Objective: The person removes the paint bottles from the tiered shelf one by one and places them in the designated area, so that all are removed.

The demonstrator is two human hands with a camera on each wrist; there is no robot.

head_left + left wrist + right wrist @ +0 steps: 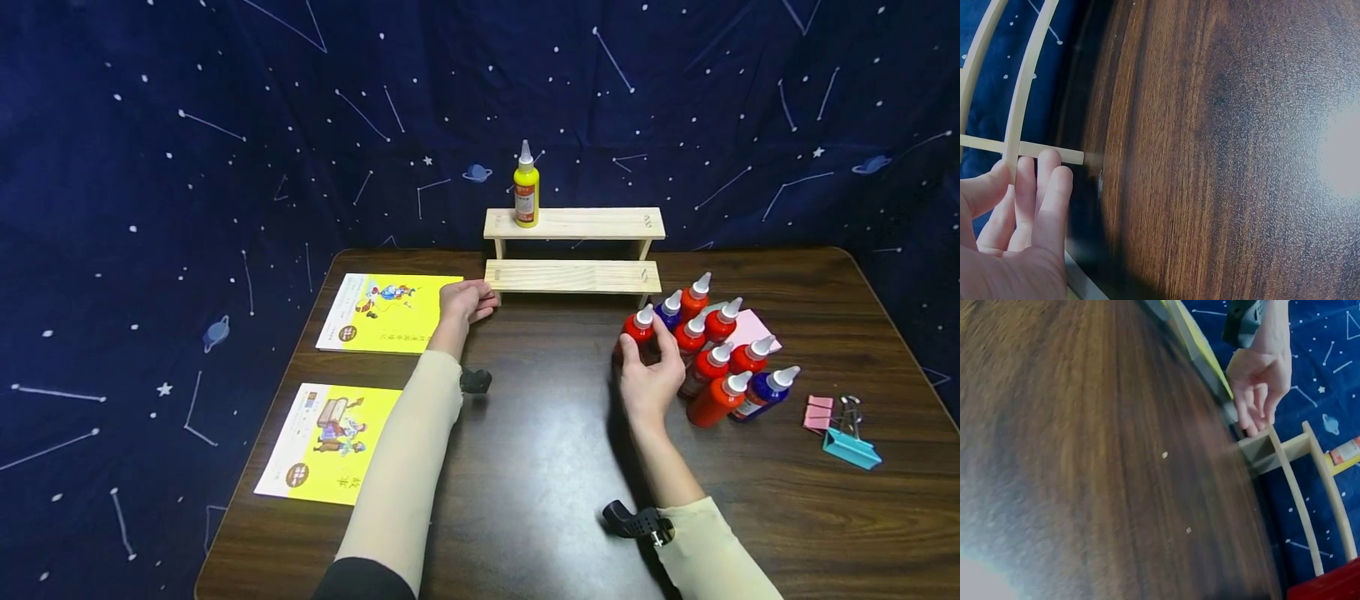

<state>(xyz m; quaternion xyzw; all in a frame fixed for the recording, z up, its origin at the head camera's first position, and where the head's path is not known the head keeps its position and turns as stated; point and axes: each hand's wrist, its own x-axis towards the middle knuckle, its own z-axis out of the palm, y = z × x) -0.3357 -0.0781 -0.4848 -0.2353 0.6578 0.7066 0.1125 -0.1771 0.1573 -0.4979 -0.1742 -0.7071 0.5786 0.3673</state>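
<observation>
A two-step wooden shelf (pixel 572 276) stands at the back of the table. My left hand (pixel 467 302) pinches the left end of its lower board (pixel 1021 94) between thumb and fingers; the right wrist view also shows this hand (pixel 1261 384) at the board's end. A yellow paint bottle (pixel 527 196) with a white nozzle stands upright on the upper step, at the left. My right hand (pixel 651 375) grips a red paint bottle (pixel 638 323), thumb on one side and fingers on the other. Its red body (pixel 1329 584) shows at the corner of the right wrist view.
Several more red bottles (pixel 715 403) and a blue bottle (pixel 762 395) stand grouped right of my right hand, beside a pink pad (pixel 756 327). Binder clips (pixel 851 448) lie further right. Two yellow booklets (pixel 405 312) lie along the left side. A starry cloth (pixel 300 125) hangs behind.
</observation>
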